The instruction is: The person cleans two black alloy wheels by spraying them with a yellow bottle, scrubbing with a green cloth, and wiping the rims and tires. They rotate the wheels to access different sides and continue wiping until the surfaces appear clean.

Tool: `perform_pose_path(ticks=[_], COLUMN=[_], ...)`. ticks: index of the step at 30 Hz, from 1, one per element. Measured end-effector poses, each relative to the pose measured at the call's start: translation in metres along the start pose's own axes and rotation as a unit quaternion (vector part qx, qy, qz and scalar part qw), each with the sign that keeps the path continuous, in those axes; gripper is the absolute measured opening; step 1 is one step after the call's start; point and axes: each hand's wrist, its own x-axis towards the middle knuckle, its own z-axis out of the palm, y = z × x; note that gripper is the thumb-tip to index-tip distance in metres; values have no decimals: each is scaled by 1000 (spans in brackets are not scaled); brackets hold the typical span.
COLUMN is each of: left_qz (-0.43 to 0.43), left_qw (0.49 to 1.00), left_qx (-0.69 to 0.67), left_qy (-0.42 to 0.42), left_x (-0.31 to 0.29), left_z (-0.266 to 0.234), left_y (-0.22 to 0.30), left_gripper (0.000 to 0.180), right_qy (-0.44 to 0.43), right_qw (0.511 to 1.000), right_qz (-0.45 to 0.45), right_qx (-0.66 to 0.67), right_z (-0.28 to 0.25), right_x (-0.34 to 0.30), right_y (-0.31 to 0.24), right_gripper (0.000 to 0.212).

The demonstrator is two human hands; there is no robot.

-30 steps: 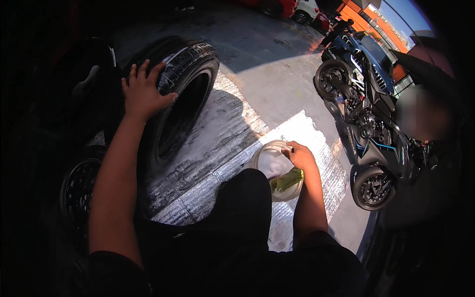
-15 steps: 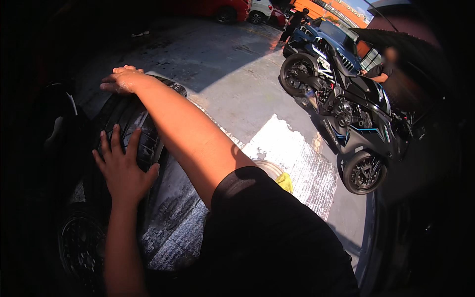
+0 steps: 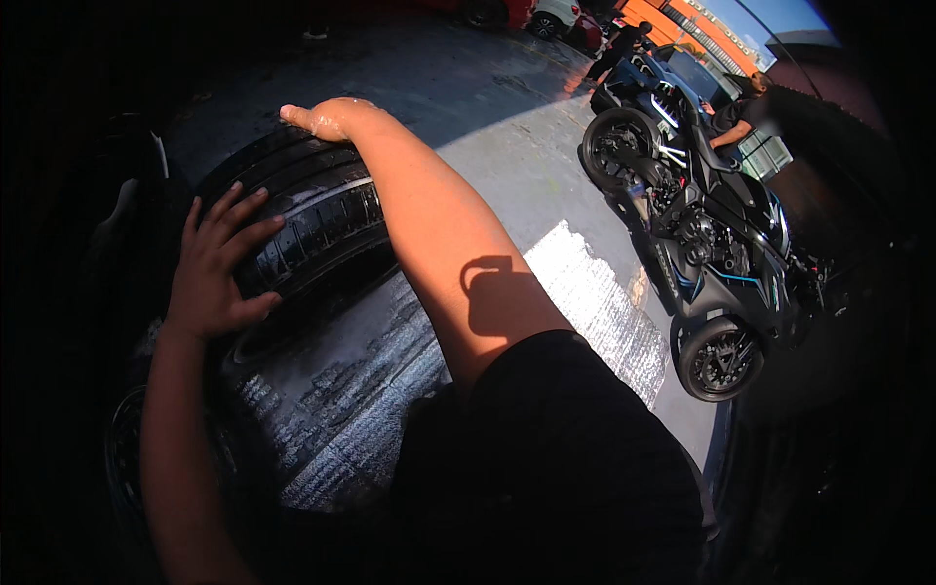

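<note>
A wet black tyre [image 3: 322,219] stands in front of me, with pale suds streaks on its grooved tread. My left hand [image 3: 216,258] is against its near left part, fingers spread and thumb out to the side; nothing is in it. Across the tyre reaches my right arm, and my right hand [image 3: 331,118], wet with some foam, rests on the far top edge. One digit of it stretches out to the left; the other fingers are mostly hidden. Beneath the tyre lies a silvery, wrinkled sheet [image 3: 600,322], partly shaded and wet.
A black motorcycle [image 3: 697,239] stands to the right, with a person [image 3: 736,122] behind it. Farther back are a blue vehicle [image 3: 697,70], another person [image 3: 619,49] and a white car [image 3: 554,16]. A dark spoked wheel [image 3: 125,448] shows at lower left.
The tyre looks turned, showing more of its side and opening. My right hand has shifted right and up in view, my left hand slightly left. The pail with a yellow cloth is now hidden.
</note>
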Motion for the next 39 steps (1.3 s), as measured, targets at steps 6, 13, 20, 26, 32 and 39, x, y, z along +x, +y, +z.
perform_pose_path(ticks=[6,13,20,26,32,39], left_qz=[-76,-343,-479,-628,-652,-751], left_qw=[997,926,783,580,454,413], left_qx=[21,-117,-336,-372,-453,-401], left_qy=[-12,105,211,362,404,322], left_x=[-51,-108,-153,-213,-349,-375], left_z=[0,16,51,43,73,83], left_y=[-54,-2,130,74,26,-1], left_gripper=[85,73,122,114,118,119], right_qy=[50,68,43,26,96,63], right_qw=[995,993,986,945,940,932], right_qz=[-58,-93,-156,-261,-325,-353], right_qx=[-62,10,44,195,52,46], right_z=[19,48,101,223,331,382], right_x=[-50,-104,-148,-219,-295,-330], right_y=[19,-7,-77,-68,-105,-105], right_gripper=[97,96,96,83,67,82])
